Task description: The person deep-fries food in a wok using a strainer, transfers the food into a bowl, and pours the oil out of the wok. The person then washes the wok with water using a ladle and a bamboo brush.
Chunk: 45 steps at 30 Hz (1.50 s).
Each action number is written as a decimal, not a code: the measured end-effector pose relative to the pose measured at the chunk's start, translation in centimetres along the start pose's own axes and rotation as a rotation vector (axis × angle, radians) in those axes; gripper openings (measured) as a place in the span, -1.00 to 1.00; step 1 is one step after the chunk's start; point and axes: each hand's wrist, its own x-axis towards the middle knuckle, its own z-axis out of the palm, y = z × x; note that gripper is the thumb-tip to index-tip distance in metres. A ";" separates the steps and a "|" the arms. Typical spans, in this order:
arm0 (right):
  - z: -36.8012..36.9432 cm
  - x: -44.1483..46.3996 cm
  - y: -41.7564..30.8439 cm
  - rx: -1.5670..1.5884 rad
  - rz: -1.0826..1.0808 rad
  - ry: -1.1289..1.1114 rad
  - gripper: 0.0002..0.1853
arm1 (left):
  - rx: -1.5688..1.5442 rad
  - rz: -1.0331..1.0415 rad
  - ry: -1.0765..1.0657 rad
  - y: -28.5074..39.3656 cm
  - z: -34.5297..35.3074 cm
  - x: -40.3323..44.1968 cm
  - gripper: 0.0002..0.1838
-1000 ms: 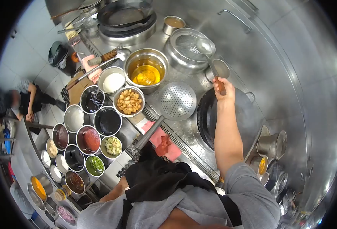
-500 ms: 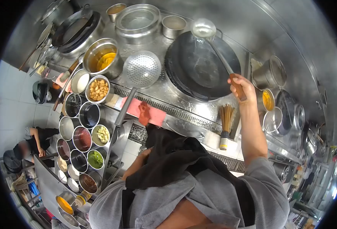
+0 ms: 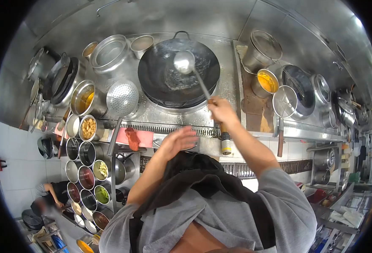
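A ladle [image 3: 184, 62] with a long metal shaft and wooden handle is in my right hand [image 3: 222, 111], fingers wrapped round the handle. Its bowl is over the inside of a large black wok [image 3: 152, 76], which holds some clear, rippling liquid. My left hand [image 3: 178, 142] holds nothing and is raised in front of the stove edge, fingers stretched out. Near it lie a pink cloth [image 3: 145, 138] and a crumpled red cloth [image 3: 132, 139]. A bamboo brush [image 3: 226, 143] with a taped handle stands partly hidden under my right forearm.
To the left are a perforated skimmer [image 3: 122, 98], a pot of yellow oil [image 3: 83, 98], a bowl of nuts [image 3: 87, 128] and several ingredient tins [image 3: 86, 177]. On the right sit a pot with orange contents [image 3: 265, 83] and a wire strainer [image 3: 284, 101]. Another person [image 3: 53, 194] is at lower left.
My right hand has lowered the ladle from above the wok's far rim to inside it. My left hand has risen from beside my body to the stove edge. The view has turned right.
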 end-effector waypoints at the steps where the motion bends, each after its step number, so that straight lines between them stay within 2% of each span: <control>1: 0.8 -0.1 0.1 -0.096 -0.178 0.003 -0.60 | -0.196 0.001 -0.017 0.4 1.6 1.4 -0.51; 2: 1.7 -0.3 0.3 -0.193 -0.356 0.023 -0.60 | -0.182 -0.003 -0.016 0.8 2.0 2.7 -0.51; 4: 0.1 -0.9 -0.1 -0.259 -0.623 0.100 -0.61 | -0.251 0.069 0.115 1.1 2.0 4.7 -0.57; 5: -2.2 -1.1 -0.4 -0.313 -0.661 0.224 -0.62 | -0.192 0.030 0.219 1.6 1.7 4.8 -0.74; 6: -5.9 -1.5 -1.2 -0.368 -0.696 0.346 -0.62 | -0.181 0.028 0.225 2.3 1.1 4.4 -0.74; 7: -10.0 -1.7 -1.5 -0.293 -0.509 0.420 -0.65 | 0.024 0.085 0.316 3.4 0.3 3.8 -0.73; 8: -13.5 -0.6 -0.6 -0.394 -0.572 0.730 -0.65 | 0.227 0.145 0.406 4.6 -0.5 3.2 -0.70; 9: -17.9 -0.3 0.2 -0.496 -0.514 0.876 -0.63 | 0.232 0.175 0.447 6.4 -0.4 1.9 -0.66; 10: -24.3 3.4 5.3 -0.847 -0.566 0.995 -0.60 | 0.233 0.210 0.489 8.6 -0.2 0.5 -0.62; 11: -27.9 2.7 5.8 -0.955 -0.510 1.015 -0.53 | 0.253 0.209 0.515 10.2 -0.8 -0.5 -0.59; 12: -30.3 2.5 6.4 -1.063 -0.294 0.991 -0.45 | 0.271 0.209 0.542 11.5 -1.6 -1.3 -0.56; 13: -32.3 3.0 8.5 -1.175 -0.176 0.976 -0.43 | 0.269 0.190 0.558 12.3 -2.2 -1.9 -0.57; 14: -33.6 3.3 9.3 -1.094 -0.026 0.878 -0.41 | 0.268 0.173 0.573 13.0 -2.9 -2.6 -0.58; 15: -35.3 4.6 11.3 -0.968 0.052 0.771 -0.48 | 0.312 0.160 0.559 13.0 -4.8 -2.9 -0.59; 17: -36.1 6.9 13.7 -0.905 0.164 0.752 -0.57 | 0.324 0.163 0.630 12.1 -5.0 -3.3 -0.60; 18: -35.7 7.8 14.2 -0.849 0.151 0.736 -0.59 | 0.348 0.142 0.695 11.6 -5.3 -3.7 -0.60; 19: -34.8 8.8 14.4 -0.847 0.223 0.708 -0.48 | 0.327 0.118 0.712 11.0 -5.9 -3.8 -0.62; 20: -33.7 9.4 14.8 -0.815 0.196 0.664 -0.39 | 0.327 0.124 0.721 10.3 -6.5 -4.3 -0.62; 22: -31.5 10.8 16.3 -0.710 0.188 0.691 -0.42 | 0.353 0.118 0.737 9.7 -5.6 -4.3 -0.60; 24: -29.6 12.2 17.7 -0.572 0.185 0.826 -0.42 | 0.348 0.112 0.760 8.9 -5.2 -3.6 -0.61; 26: -28.6 13.9 19.1 -0.291 0.034 0.984 -0.41 | 0.560 0.180 0.883 8.2 -6.6 -3.2 -0.61; 27: -27.8 14.9 19.5 -0.282 0.050 0.989 -0.41 | 0.637 0.160 0.866 8.7 -5.4 -3.4 -0.61; 29: -26.3 16.5 19.4 -0.004 0.010 1.005 -0.43 | 0.647 0.155 0.845 8.9 -5.4 -3.5 -0.61; 30: -25.4 16.9 18.7 0.007 0.015 1.012 -0.43 | 0.642 0.161 0.826 9.1 -5.3 -3.3 -0.60; 32: -23.0 17.8 16.1 0.484 -0.099 0.957 -0.52 | 0.707 0.173 0.839 9.6 -4.4 -3.2 -0.60; 34: -20.9 18.2 12.8 0.602 -0.111 0.923 -0.51 | 0.762 0.102 0.747 9.7 -5.4 -3.2 -0.57; 36: -19.9 20.4 11.0 0.787 -0.111 0.848 -0.47 | 0.761 0.147 0.761 9.6 -5.7 -3.4 -0.57; 38: -18.6 25.7 11.6 0.894 -0.083 0.766 -0.40 | 0.741 0.168 0.824 10.1 -3.6 -4.0 -0.54; 39: -17.9 26.7 10.2 0.981 -0.046 0.755 -0.36 | 0.878 0.243 0.888 9.2 -7.2 -4.5 -0.48; 40: -16.7 27.9 8.8 1.070 -0.007 0.743 -0.31 | 0.884 0.249 0.899 9.2 -6.4 -5.1 -0.48; 42: -15.0 30.3 6.8 1.130 0.006 0.695 -0.24 | 0.625 0.317 1.030 9.1 -4.9 -6.5 -0.44; 43: -14.1 31.4 5.6 1.225 -0.017 0.675 -0.21 | 0.594 0.362 1.032 8.3 -7.3 -7.8 -0.37; 45: -13.1 32.8 3.0 1.410 -0.063 0.607 -0.19 | 0.655 0.328 1.104 7.1 -8.4 -10.1 -0.41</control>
